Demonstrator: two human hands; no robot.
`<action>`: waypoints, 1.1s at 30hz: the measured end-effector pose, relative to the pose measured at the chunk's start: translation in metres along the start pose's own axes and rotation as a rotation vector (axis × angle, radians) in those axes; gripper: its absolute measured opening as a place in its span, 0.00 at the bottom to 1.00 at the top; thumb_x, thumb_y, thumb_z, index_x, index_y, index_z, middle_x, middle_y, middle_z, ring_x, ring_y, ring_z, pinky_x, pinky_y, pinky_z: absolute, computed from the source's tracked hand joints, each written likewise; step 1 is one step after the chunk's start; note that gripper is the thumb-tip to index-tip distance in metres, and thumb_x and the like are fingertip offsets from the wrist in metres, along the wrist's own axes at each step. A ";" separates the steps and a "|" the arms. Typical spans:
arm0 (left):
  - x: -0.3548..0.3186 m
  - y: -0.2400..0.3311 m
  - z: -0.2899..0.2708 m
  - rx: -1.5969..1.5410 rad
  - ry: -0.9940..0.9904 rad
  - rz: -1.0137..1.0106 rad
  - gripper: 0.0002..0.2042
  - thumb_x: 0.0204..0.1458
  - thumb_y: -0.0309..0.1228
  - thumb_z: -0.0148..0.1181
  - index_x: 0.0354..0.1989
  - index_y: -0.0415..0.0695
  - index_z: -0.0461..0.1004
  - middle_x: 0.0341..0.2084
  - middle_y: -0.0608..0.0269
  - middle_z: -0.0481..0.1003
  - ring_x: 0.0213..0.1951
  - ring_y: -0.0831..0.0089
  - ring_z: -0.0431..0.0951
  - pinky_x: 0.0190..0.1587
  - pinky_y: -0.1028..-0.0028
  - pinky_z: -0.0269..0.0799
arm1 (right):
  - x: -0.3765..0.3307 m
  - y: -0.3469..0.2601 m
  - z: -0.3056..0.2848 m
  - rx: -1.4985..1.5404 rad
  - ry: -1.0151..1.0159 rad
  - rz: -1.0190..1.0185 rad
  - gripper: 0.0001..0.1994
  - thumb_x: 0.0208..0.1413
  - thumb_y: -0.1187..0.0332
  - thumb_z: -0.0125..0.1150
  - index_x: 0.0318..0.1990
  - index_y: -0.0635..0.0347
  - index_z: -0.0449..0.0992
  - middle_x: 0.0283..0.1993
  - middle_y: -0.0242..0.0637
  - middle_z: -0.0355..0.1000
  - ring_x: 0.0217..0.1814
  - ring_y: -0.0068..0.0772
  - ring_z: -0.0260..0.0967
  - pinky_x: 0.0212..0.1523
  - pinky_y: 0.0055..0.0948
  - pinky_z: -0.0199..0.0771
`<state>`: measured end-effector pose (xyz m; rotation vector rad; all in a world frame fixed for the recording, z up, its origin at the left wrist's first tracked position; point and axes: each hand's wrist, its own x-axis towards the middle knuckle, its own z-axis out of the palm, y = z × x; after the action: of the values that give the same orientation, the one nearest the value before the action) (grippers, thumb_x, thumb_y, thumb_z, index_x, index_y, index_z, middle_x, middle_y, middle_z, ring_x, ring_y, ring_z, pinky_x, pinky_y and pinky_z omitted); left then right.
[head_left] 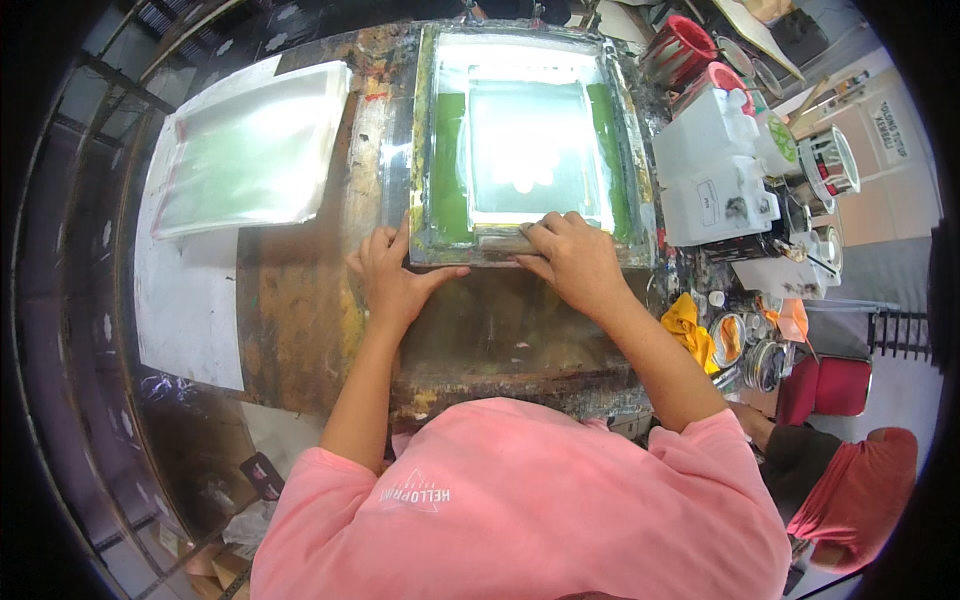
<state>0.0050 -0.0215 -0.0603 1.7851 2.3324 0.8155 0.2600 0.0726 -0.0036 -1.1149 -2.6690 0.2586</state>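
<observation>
A screen-printing frame [630, 210] lies on the worktable, its mesh green at the sides with a pale, glossy middle. My right hand [575, 255] grips the near edge of this frame, fingers over the top and thumb along the front. At the near left corner is my left hand [392, 272], its thumb stretched along the front edge and its fingers apart beside the left side. To the left rests a stack of clear, shiny plastic sheets [250, 150]. Glare hides detail in the middle of the mesh.
White paper [190, 310] lies under the plastic sheets on the stained worktable [300, 300]. At right stand a white plastic jug [705, 165], red-stained tubs [680, 50] and a yellow cloth [688, 330]. Another person's red-clothed part [860, 490] shows at lower right, near a red chair [840, 387].
</observation>
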 end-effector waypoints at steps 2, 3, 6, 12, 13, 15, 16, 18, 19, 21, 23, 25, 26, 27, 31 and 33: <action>-0.001 -0.003 0.001 -0.030 -0.007 0.004 0.49 0.24 0.61 0.83 0.58 0.45 0.80 0.42 0.64 0.73 0.52 0.63 0.70 0.58 0.62 0.53 | 0.003 0.004 0.007 -0.006 0.029 -0.044 0.18 0.56 0.53 0.70 0.47 0.53 0.82 0.42 0.37 0.76 0.45 0.44 0.77 0.40 0.44 0.79; -0.001 -0.003 0.001 -0.034 -0.008 0.004 0.49 0.24 0.62 0.82 0.58 0.45 0.80 0.42 0.64 0.73 0.52 0.63 0.70 0.58 0.62 0.53 | 0.011 0.009 0.012 -0.016 0.060 -0.060 0.17 0.57 0.52 0.70 0.46 0.53 0.81 0.41 0.38 0.75 0.44 0.44 0.77 0.38 0.44 0.80; -0.004 -0.006 0.001 -0.034 0.017 0.031 0.49 0.24 0.61 0.82 0.57 0.44 0.80 0.42 0.64 0.73 0.51 0.63 0.70 0.58 0.61 0.54 | 0.058 0.037 0.025 -0.066 0.156 -0.098 0.17 0.57 0.51 0.68 0.42 0.54 0.79 0.39 0.38 0.74 0.42 0.45 0.77 0.36 0.43 0.80; 0.001 -0.006 -0.002 -0.068 0.027 0.056 0.49 0.24 0.61 0.83 0.58 0.44 0.80 0.41 0.64 0.73 0.49 0.63 0.70 0.57 0.61 0.54 | 0.175 0.107 0.029 -0.143 0.177 -0.086 0.22 0.62 0.42 0.61 0.42 0.53 0.81 0.40 0.41 0.78 0.43 0.47 0.79 0.39 0.45 0.81; 0.001 -0.006 -0.001 -0.078 0.034 0.057 0.49 0.24 0.61 0.83 0.59 0.44 0.80 0.41 0.64 0.73 0.49 0.63 0.70 0.57 0.61 0.54 | 0.191 0.117 0.024 -0.155 0.132 -0.075 0.24 0.63 0.40 0.60 0.43 0.53 0.83 0.40 0.42 0.79 0.44 0.47 0.79 0.40 0.46 0.81; 0.001 -0.008 0.000 -0.038 0.070 0.102 0.53 0.25 0.62 0.82 0.64 0.44 0.77 0.40 0.64 0.73 0.47 0.64 0.71 0.56 0.62 0.55 | 0.216 0.131 0.010 -0.075 0.038 -0.082 0.27 0.63 0.38 0.59 0.41 0.55 0.82 0.36 0.43 0.78 0.41 0.50 0.78 0.40 0.48 0.78; 0.002 -0.009 0.001 -0.017 0.086 0.126 0.56 0.25 0.62 0.81 0.67 0.43 0.75 0.39 0.64 0.74 0.45 0.65 0.71 0.55 0.62 0.56 | 0.229 0.139 0.001 -0.034 -0.008 -0.083 0.28 0.63 0.36 0.59 0.40 0.56 0.82 0.34 0.44 0.78 0.40 0.52 0.77 0.39 0.49 0.76; -0.001 -0.011 0.004 -0.088 0.107 0.127 0.57 0.27 0.63 0.81 0.68 0.41 0.73 0.36 0.65 0.75 0.42 0.65 0.72 0.54 0.63 0.57 | 0.252 0.147 -0.021 0.027 -0.107 -0.129 0.32 0.62 0.33 0.57 0.39 0.58 0.82 0.31 0.48 0.79 0.36 0.55 0.77 0.40 0.49 0.75; -0.002 -0.011 0.005 -0.123 0.116 0.125 0.57 0.28 0.63 0.80 0.69 0.39 0.72 0.34 0.65 0.76 0.40 0.65 0.72 0.54 0.64 0.57 | 0.259 0.148 -0.019 -0.022 -0.064 -0.108 0.31 0.63 0.33 0.56 0.45 0.55 0.83 0.36 0.46 0.80 0.41 0.54 0.78 0.43 0.49 0.77; -0.001 -0.014 0.010 -0.166 0.142 0.174 0.58 0.31 0.64 0.78 0.70 0.37 0.69 0.32 0.66 0.77 0.38 0.65 0.73 0.52 0.64 0.58 | 0.264 0.152 -0.007 -0.110 0.025 -0.112 0.30 0.64 0.33 0.54 0.50 0.51 0.84 0.41 0.43 0.82 0.47 0.51 0.80 0.46 0.49 0.79; -0.002 -0.015 0.011 -0.171 0.152 0.204 0.58 0.34 0.65 0.77 0.71 0.36 0.67 0.31 0.66 0.77 0.37 0.65 0.73 0.51 0.64 0.59 | 0.259 0.159 0.018 -0.183 0.108 -0.166 0.28 0.65 0.35 0.53 0.48 0.49 0.83 0.40 0.41 0.81 0.46 0.49 0.80 0.44 0.50 0.79; -0.004 -0.015 0.010 -0.136 0.150 0.219 0.57 0.36 0.66 0.75 0.72 0.37 0.66 0.31 0.65 0.77 0.37 0.65 0.72 0.50 0.63 0.60 | 0.243 0.156 0.029 -0.182 0.132 -0.120 0.26 0.65 0.36 0.53 0.48 0.48 0.82 0.40 0.39 0.80 0.45 0.48 0.80 0.42 0.50 0.79; -0.005 -0.015 0.009 -0.129 0.137 0.197 0.57 0.37 0.66 0.75 0.72 0.37 0.66 0.32 0.64 0.78 0.37 0.65 0.72 0.49 0.63 0.60 | 0.231 0.145 0.027 -0.181 0.144 -0.102 0.25 0.65 0.37 0.53 0.47 0.47 0.82 0.40 0.38 0.79 0.45 0.47 0.80 0.41 0.49 0.80; -0.007 -0.015 0.009 -0.124 0.123 0.177 0.57 0.37 0.66 0.75 0.72 0.37 0.67 0.32 0.64 0.78 0.37 0.64 0.72 0.49 0.63 0.60 | 0.216 0.134 0.023 -0.191 0.133 -0.107 0.24 0.66 0.39 0.54 0.46 0.48 0.81 0.39 0.39 0.79 0.44 0.46 0.80 0.39 0.48 0.80; -0.008 -0.016 0.012 -0.078 0.175 0.198 0.56 0.37 0.65 0.75 0.71 0.36 0.67 0.32 0.63 0.78 0.36 0.64 0.72 0.49 0.63 0.60 | 0.138 0.088 0.012 -0.174 0.097 -0.128 0.22 0.66 0.41 0.55 0.45 0.50 0.79 0.37 0.40 0.78 0.41 0.45 0.80 0.35 0.45 0.81; -0.007 -0.014 0.012 -0.117 0.187 0.199 0.55 0.38 0.64 0.76 0.70 0.36 0.68 0.32 0.62 0.78 0.36 0.63 0.72 0.48 0.62 0.60 | 0.091 0.054 0.000 -0.184 0.043 -0.104 0.21 0.65 0.43 0.58 0.45 0.52 0.77 0.36 0.40 0.78 0.39 0.45 0.80 0.34 0.44 0.81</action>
<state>-0.0005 -0.0258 -0.0790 1.9908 2.1821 1.1686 0.2342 0.1750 -0.0032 -1.0147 -2.7457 -0.0301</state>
